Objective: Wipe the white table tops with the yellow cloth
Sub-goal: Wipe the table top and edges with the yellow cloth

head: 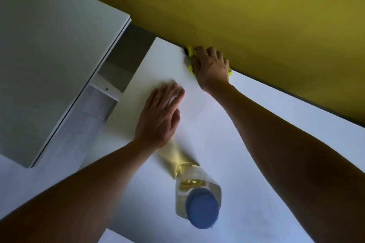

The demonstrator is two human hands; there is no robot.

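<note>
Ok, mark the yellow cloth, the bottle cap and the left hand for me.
yellow cloth (189, 59), head view, bunched edge left of the right hand.
bottle cap (202, 207), head view, blue top.
left hand (160, 112), head view, back of hand.

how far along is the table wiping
Nothing looks provably done: no streaks show on the white table top. In hand: the right hand presses the yellow cloth at the far edge by the yellow wall; the left hand rests flat. Left: under the bottle and the neighbouring table top.
</note>
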